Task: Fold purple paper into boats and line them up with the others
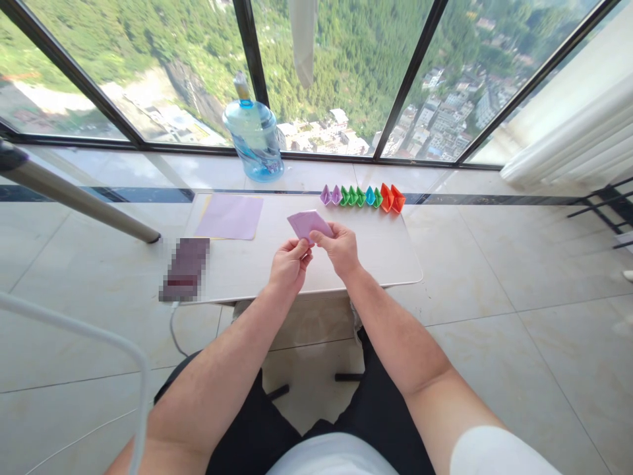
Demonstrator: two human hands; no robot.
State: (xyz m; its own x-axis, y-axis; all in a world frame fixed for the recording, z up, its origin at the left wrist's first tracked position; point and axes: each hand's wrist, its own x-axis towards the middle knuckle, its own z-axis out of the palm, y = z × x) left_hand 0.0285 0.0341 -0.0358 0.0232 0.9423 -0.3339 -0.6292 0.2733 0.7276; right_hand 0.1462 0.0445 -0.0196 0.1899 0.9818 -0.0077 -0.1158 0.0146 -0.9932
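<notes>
A folded piece of light purple paper is held above the middle of a low white table. My left hand pinches its lower edge between thumb and fingers. On the right side of the same paper, my right hand is closed, its thumb lying across the front. The fingers behind the paper are partly hidden. Beyond my hands stands a row of small folded paper boats, with purple boats, green boats, a blue boat and orange boats.
Flat purple sheets lie at the table's left. A blurred phone-like object with a cable sits at the left edge. A blue water jug stands by the window. A dark pole and a white tube are at left.
</notes>
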